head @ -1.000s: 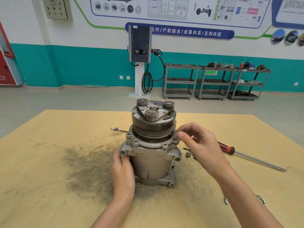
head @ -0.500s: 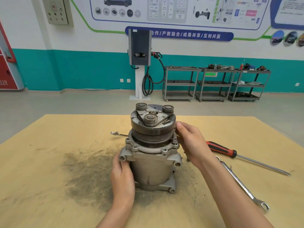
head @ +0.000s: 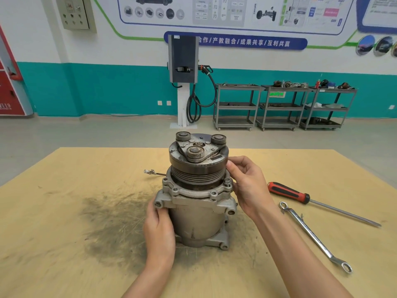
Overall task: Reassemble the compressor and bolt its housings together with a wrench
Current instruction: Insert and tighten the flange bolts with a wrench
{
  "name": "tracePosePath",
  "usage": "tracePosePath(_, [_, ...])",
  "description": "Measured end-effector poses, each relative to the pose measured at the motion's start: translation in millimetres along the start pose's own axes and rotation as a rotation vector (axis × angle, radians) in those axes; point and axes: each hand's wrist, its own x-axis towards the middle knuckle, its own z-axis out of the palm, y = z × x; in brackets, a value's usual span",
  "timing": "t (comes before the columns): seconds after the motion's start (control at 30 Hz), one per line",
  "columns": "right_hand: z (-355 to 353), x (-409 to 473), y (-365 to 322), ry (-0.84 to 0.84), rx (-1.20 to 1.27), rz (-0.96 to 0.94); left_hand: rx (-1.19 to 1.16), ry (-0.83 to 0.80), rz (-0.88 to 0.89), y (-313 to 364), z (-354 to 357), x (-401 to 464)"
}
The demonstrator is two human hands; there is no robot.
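Two hands: both on the compressor (head: 198, 190), which stands upright on the bench (head: 64, 211).
Right hand (head: 250, 189): fingers curled at the flange on the compressor's right side, tips at a bolt (head: 227, 181) standing proud of its hole; it appears to pinch that bolt, though the fingertips partly hide the contact.
Left hand (head: 159, 231): wraps the lower body just under the left mounting ear, gripping to steady it.
Flange holes: several others around the rim look unfilled from here.
Wrench (head: 313, 235): lies on the bench to the right, apart from the compressor, untouched.
Screwdriver (head: 289, 192): red-handled, just beyond the wrench.
Step, as I judge it: starting the bolt by finger before any tool.
Doing it well: keep the bolt square to the flange, turn lightly until threads catch, and back off if it binds. Hold the body firm with the left hand. Start every bolt before wrench-tightening, then tighten crosswise so the housings seat evenly.
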Motion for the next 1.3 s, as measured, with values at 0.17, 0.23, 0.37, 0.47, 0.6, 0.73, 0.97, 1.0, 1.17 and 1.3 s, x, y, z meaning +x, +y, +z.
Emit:
tracePosePath(0.17, [0.4, -2.6, -1.3, -0.067, 0.008, -0.006, 0.022, 0.006, 0.01, 0.7, -0.5, -0.3])
tracePosePath(0.23, [2.3, -2.7, -1.9, -0.049, 0.021, 0.0, 0.027, 0.006, 0.013, -0.2, -0.5, 0.4])
tracePosePath(0.37, [4.6, -1.6, -2.1, 0.018, 0.012, 0.018, 0.014, 0.007, 0.002, -2.4, -0.9, 1.4])
tracePosePath(0.47, [4.0, -1.4, -1.4, 0.006, -0.001, 0.021, 0.01, 0.003, 0.0, -2.8, -0.5, 1.6])
tracePosePath(0.6, [2.9, -1.5, -1.1, -0.056, -0.023, 0.004, 0.015, 0.009, 0.01, -2.7, -0.1, 1.9])
tracePosePath(0.73, [4.4, -0.4, -0.9, -0.016, -0.038, 0.009, 0.031, -0.001, -0.006, -7.6, -1.0, 4.6])
tracePosePath(0.97, [4.5, -4.2, -0.2, -0.053, -0.035, -0.005, 0.034, -0.009, -0.002, -8.3, -1.3, 4.4])
tracePosePath(1.0, [4.4, -4.4, -0.7, -0.058, -0.029, 0.001, 0.033, -0.009, 0.0, -7.7, -1.1, 4.1])
tracePosePath(1.17, [6.6, -2.2, -2.3, -0.006, -0.031, 0.007, 0.025, -0.008, 0.004, -4.3, -0.9, 2.5])
tracePosePath(1.3, [7.3, -3.6, -1.9, 0.007, -0.046, -0.001, 0.02, 0.007, 0.013, -2.3, -0.3, 0.9])
